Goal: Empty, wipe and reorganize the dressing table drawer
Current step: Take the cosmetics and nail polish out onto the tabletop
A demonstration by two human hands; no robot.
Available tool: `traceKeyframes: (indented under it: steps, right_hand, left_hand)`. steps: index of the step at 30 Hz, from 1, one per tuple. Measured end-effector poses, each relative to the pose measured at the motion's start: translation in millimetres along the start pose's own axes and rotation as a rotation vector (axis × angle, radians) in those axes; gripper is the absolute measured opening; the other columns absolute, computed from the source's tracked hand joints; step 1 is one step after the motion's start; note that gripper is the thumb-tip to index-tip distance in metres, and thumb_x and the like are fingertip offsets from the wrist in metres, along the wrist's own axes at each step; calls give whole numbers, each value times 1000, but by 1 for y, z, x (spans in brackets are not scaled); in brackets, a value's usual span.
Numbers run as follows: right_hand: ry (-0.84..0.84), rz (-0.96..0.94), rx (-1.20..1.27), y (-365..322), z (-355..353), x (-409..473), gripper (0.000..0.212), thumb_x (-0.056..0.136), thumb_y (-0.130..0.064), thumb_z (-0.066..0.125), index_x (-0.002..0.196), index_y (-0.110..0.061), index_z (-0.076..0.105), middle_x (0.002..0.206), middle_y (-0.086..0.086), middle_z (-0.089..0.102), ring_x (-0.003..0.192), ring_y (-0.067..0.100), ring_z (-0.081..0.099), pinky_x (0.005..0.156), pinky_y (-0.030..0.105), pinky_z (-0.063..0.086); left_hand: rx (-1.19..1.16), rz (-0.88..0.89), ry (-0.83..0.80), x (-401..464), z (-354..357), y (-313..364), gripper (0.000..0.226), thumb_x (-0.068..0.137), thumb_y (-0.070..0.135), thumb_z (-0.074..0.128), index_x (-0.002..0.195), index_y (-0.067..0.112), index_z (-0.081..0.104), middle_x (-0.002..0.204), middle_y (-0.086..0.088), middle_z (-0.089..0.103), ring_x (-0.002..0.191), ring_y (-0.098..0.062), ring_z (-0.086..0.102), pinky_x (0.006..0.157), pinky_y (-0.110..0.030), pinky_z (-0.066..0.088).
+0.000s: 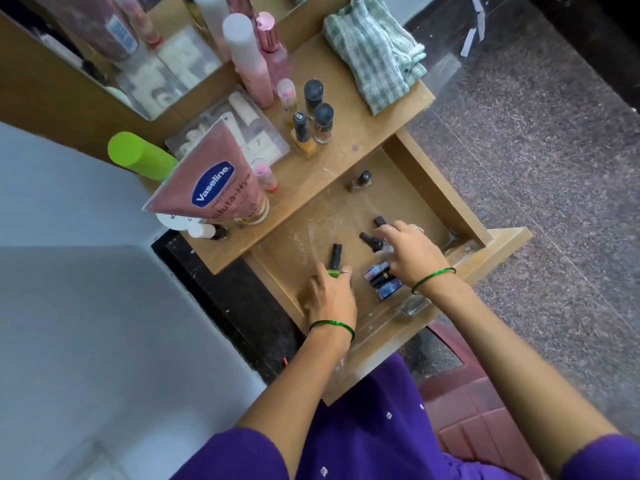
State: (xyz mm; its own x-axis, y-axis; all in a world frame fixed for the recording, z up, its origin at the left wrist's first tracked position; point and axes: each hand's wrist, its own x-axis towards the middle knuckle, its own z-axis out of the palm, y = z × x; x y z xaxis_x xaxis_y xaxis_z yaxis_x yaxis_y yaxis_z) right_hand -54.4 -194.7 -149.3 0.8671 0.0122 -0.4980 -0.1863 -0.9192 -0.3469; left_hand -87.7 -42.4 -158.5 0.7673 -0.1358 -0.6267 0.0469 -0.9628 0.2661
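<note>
The wooden drawer (445, 197) is pulled open and its bottom is dusty with white streaks. My left hand (330, 301) is inside it at the near left, closed on a green nail polish bottle (335, 258) with a black cap. My right hand (412, 252) reaches in from the right, its fingers closed on a small clear bottle (372, 241) with a black cap. A second black cap (380, 221) pokes out by my fingertips. Small blue-purple boxes (382, 282) lie between my hands. One nail polish bottle (361, 181) lies alone at the drawer's far end.
On the table top (346, 133) stand several nail polish bottles (313, 116), a pink Vaseline tube (216, 183), a green bottle (138, 155), tall pink bottles (249, 60) and a clear organiser box (242, 133). A folded green checked cloth (377, 53) lies at the far right. A mirror stands behind.
</note>
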Motion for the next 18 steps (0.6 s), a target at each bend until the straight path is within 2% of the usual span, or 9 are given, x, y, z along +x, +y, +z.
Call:
traceKeyframes:
  steps: [1,4,5,7,8,10,13,16,18]
  right_hand:
    - [28,43,154,0,-4,-1,33,88,-16,60,121,-12,55,108,11,55,95,26,52,83,31,41]
    - [127,101,534,-8,-19,-7,29,86,-13,65,114,-9,59,91,7,58,77,16,52,72,18,43]
    - [163,95,611,-11,-25,-8,28,85,-12,66,112,-9,59,89,6,58,77,15,54,71,15,44]
    - [237,56,718,-18,-38,-7,26,85,-14,66,110,-9,59,91,8,63,80,15,59,74,15,47]
    - [278,26,754,-22,-44,-5,26,85,-14,67,110,-9,59,93,9,64,83,15,61,76,19,49]
    - [367,-22,804,-30,-58,1,26,85,-13,67,110,-9,59,93,7,64,82,13,61,77,22,51]
    - [504,-59,832,-43,-76,12,24,85,-11,66,108,-11,59,83,-10,55,71,-1,53,71,15,46]
    - [553,-90,804,-51,-86,29,25,84,-9,66,106,-19,58,83,-7,51,70,4,49,69,18,47]
    - [550,-99,768,-53,-87,41,26,84,-7,66,108,-13,60,89,0,54,70,9,51,70,22,49]
  left_hand:
    - [20,2,25,2,1,-3,37,91,17,55,126,27,47,132,-17,29,110,-33,45,88,-45,49]
    - [68,47,166,10,-4,-9,31,80,12,70,108,24,63,117,-17,46,92,-31,56,70,-38,55]
    - [77,62,167,11,-7,-11,34,79,10,70,110,23,61,120,-17,44,96,-32,54,73,-38,54]
    - [62,98,53,13,-13,-13,43,82,6,63,120,21,50,134,-17,30,113,-34,41,90,-40,47]
    - [40,111,24,13,-16,-15,42,82,4,61,119,21,47,135,-17,28,116,-34,37,93,-40,44]
    - [-54,164,80,12,-25,-15,34,82,0,58,107,21,46,128,-12,32,111,-32,39,84,-34,46]
    - [-269,242,198,2,-40,-10,20,87,6,54,101,19,51,118,-4,37,96,-15,48,71,-18,48]
    - [-343,474,422,-11,-56,0,20,90,7,50,100,24,52,122,-11,43,99,-22,53,78,-28,54]
    - [-434,508,559,-16,-66,7,12,93,19,42,100,24,50,121,-16,46,101,-27,55,82,-27,53]
